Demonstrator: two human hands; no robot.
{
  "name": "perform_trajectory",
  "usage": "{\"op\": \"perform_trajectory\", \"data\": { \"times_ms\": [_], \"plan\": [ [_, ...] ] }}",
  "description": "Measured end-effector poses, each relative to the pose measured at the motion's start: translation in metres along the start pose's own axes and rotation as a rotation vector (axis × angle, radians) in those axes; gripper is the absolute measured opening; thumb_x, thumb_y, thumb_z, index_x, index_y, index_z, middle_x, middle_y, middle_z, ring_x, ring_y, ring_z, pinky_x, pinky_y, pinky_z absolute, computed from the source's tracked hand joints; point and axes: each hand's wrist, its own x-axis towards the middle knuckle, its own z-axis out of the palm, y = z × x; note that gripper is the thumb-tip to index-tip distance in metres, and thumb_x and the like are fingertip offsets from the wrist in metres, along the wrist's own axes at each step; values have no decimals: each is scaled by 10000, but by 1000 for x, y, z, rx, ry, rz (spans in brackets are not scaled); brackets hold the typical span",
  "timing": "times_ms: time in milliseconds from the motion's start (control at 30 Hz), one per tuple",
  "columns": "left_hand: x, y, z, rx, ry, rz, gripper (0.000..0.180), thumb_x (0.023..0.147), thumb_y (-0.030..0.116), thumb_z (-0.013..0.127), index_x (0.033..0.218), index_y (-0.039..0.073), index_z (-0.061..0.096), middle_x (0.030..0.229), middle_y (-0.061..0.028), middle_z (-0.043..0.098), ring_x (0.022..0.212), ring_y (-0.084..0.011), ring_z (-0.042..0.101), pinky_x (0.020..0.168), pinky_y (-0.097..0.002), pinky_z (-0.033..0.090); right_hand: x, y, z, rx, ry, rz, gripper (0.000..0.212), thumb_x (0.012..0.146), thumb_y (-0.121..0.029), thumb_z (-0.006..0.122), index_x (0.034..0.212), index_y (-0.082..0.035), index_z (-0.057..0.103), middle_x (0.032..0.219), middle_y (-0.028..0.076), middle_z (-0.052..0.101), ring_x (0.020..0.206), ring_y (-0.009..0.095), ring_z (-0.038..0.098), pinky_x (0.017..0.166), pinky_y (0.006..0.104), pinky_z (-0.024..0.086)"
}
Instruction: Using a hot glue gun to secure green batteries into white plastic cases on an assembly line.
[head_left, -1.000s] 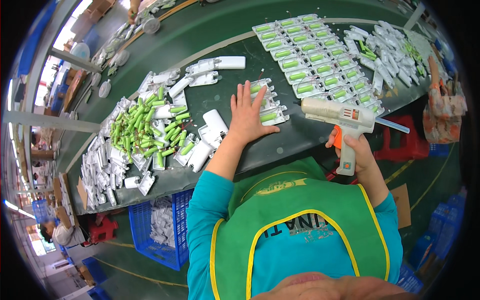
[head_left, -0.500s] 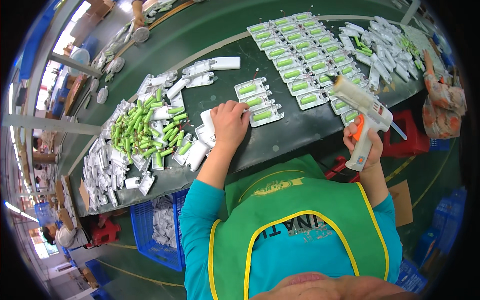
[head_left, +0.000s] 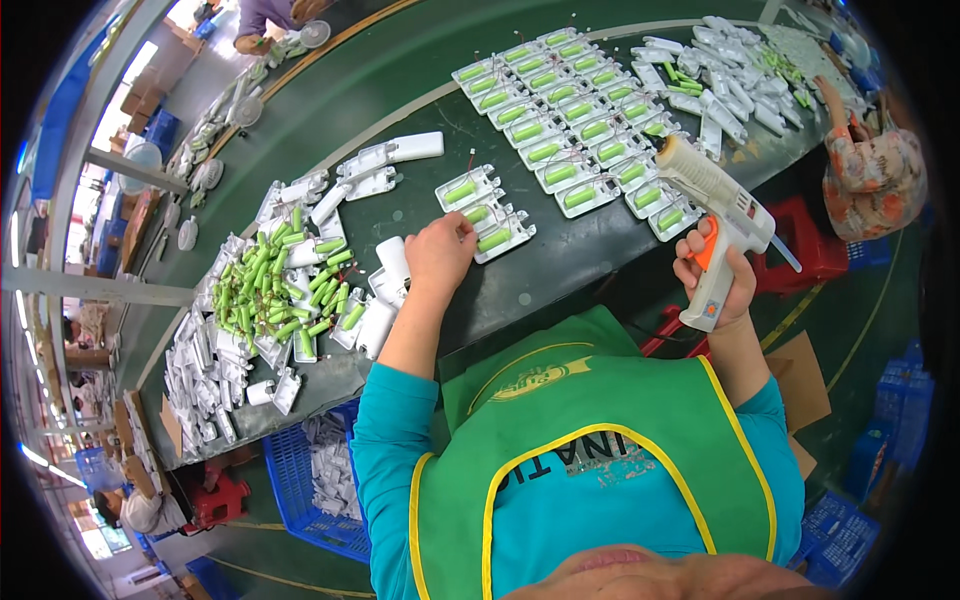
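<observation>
My right hand [head_left: 722, 275] is wrapped round the handle of a white hot glue gun [head_left: 715, 195] with an orange trigger. Its nozzle points far left over the rows of white plastic housings [head_left: 545, 150], and a pale glue stick [head_left: 787, 254] juts from its back. My left hand [head_left: 440, 252] has its fingers closed together at the left ends of the lower two of three white housings [head_left: 508, 238], each holding a green battery [head_left: 461, 191]. The fingers hide part of the middle housing; the exact contact is hard to see.
Left of my left hand lies a heap of green batteries [head_left: 262, 280] with loose white casings [head_left: 205, 350]. More casings [head_left: 725, 85] are piled far right, near another person [head_left: 870, 175]. A blue crate [head_left: 300, 500] stands below the table edge; a red stool [head_left: 795, 245] is at right.
The view has shifted, so the table's contents appear further left. My left fingers have moved slightly onto the small group of housings. The glue gun stays raised in my right hand.
</observation>
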Motion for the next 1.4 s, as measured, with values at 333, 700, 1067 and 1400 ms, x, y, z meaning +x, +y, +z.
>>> {"op": "perform_trajectory", "data": {
  "times_ms": [333, 700, 1067, 1400],
  "plan": [
    [-7, 1, -3, 223, 98, 234, 85, 803, 162, 621, 781, 107, 682, 787, -92, 693, 773, -293, 660, 720, -444, 428, -12, -2, 1, -31, -1, -1, 485, 849, -351, 667, 1185, -32, 521, 972, 103, 585, 1004, 270, 594, 640, 298, 494],
    [-45, 70, 35, 93, 54, 417, 59, 757, 161, 637, 766, 103, 643, 770, -79, 673, 767, -292, 647, 700, -441, 426, -17, -6, -1, -20, 12, -38, 464, 853, -336, 652, 1178, -29, 530, 969, 98, 585, 998, 265, 587, 653, 293, 494],
    [-18, 140, 73, 50, 131, 514, 73, 790, 173, 639, 747, 115, 624, 719, -80, 654, 717, -292, 631, 669, -438, 398, -27, -5, -21, -49, -3, 8, 453, 838, -306, 668, 1170, -31, 530, 1047, 115, 619, 1070, 279, 605, 818, 351, 513],
    [-20, 145, 70, -121, 137, 437, 101, 789, 133, 641, 874, 90, 606, 803, -98, 650, 784, -306, 638, 696, -439, 439, -9, 37, -49, -236, 130, -62, 437, 856, -224, 617, 1220, 5, 543, 1107, 144, 646, 1068, 256, 622, 961, 389, 488]
  ]
}}
